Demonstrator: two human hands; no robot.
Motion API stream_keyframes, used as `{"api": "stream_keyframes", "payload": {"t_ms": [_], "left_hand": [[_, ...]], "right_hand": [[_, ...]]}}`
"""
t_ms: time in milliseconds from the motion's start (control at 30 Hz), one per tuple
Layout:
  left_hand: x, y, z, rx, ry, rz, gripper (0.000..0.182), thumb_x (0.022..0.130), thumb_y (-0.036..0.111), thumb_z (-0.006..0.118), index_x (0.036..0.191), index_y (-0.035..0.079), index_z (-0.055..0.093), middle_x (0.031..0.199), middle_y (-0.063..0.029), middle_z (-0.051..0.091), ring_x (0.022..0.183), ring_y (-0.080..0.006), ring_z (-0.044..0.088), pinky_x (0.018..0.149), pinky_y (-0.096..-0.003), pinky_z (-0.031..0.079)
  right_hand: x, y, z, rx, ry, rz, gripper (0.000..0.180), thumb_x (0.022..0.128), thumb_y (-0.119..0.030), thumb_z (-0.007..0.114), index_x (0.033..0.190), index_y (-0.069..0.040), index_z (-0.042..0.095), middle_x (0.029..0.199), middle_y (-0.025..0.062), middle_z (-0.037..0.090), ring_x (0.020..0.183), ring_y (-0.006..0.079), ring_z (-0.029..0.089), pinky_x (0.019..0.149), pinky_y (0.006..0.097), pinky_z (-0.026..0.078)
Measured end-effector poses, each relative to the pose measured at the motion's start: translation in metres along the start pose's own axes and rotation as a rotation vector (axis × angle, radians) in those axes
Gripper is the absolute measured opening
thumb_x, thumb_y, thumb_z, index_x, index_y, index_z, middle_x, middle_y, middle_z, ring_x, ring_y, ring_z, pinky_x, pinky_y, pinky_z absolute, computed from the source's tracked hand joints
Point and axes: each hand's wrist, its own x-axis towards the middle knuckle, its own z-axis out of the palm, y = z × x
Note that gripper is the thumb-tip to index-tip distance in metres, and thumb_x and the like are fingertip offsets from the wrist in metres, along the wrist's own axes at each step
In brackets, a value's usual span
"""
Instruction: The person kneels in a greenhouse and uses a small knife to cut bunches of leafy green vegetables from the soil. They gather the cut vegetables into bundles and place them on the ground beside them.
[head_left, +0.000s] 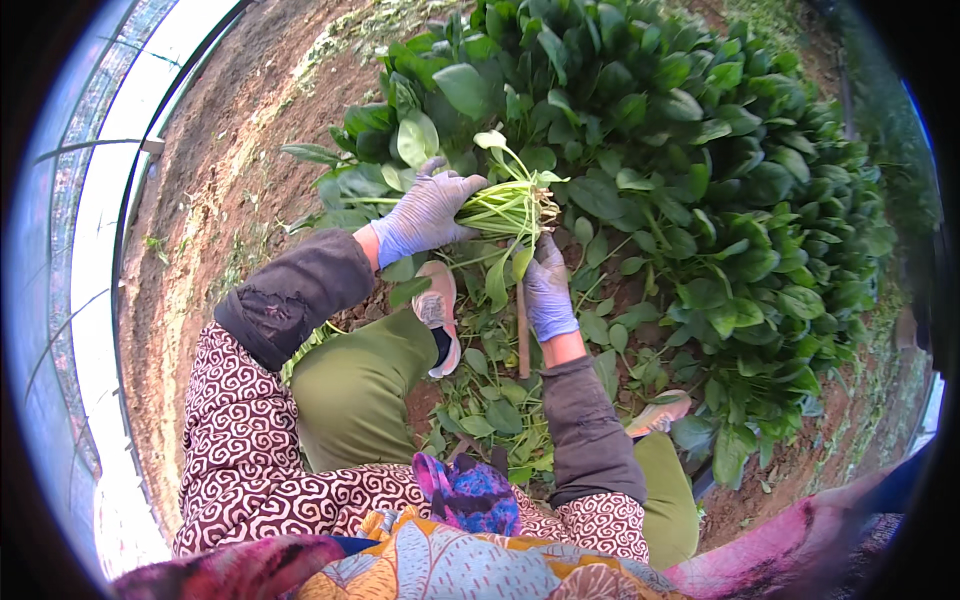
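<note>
My left hand (435, 204), in a purple glove soiled on the back, is closed around a bunch of spinach-like leafy greens. The pale green stems (501, 210) point right, and their cut or root ends (545, 204) are bunched together. Dark leaves (360, 184) spread out on the other side of this hand. Just below the stem ends, my right hand (547, 281) wears a matching glove and grips a tool by its wooden handle (523, 330). The tool's working end is hidden behind the stems and hand. A few loose leaves (496, 283) dangle from the bunch.
A dense bed of standing greens (720, 202) fills the right and far side. Loose leaves (487, 412) litter the ground between my shoes (436, 311). Bare soil (202, 172) runs along the left, beside a plastic-sheet wall (82, 247) with a dark edge.
</note>
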Motion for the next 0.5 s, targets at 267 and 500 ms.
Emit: {"api": "stream_keyframes", "payload": {"t_ms": [267,500], "left_hand": [[0.015,0.056,-0.074,-1.433,-0.031,0.076,0.052,0.081,0.008,0.083,0.128,0.002,0.061,0.118,-0.0028,0.069,0.105,-0.0103,0.062,0.098,-0.0301,0.050],[0.009,0.114,-0.086,-1.817,0.018,-0.019,0.051,0.086,0.014,0.078,0.131,0.004,0.057,0.119,-0.0041,0.067,0.104,-0.0133,0.065,0.095,-0.0320,0.052]], "right_hand": [[-0.026,-0.187,0.051,-1.080,0.046,-0.594,0.045,0.087,-0.014,0.075,0.127,0.000,0.063,0.124,0.0100,0.059,0.109,0.0198,0.058,0.100,0.0328,0.045],[-0.089,-0.184,0.056,-0.544,-0.050,-0.252,0.125,0.074,-0.024,0.089,0.160,-0.013,0.000,0.153,0.0129,0.038,0.137,0.0229,0.042,0.114,0.0366,0.036]]}}
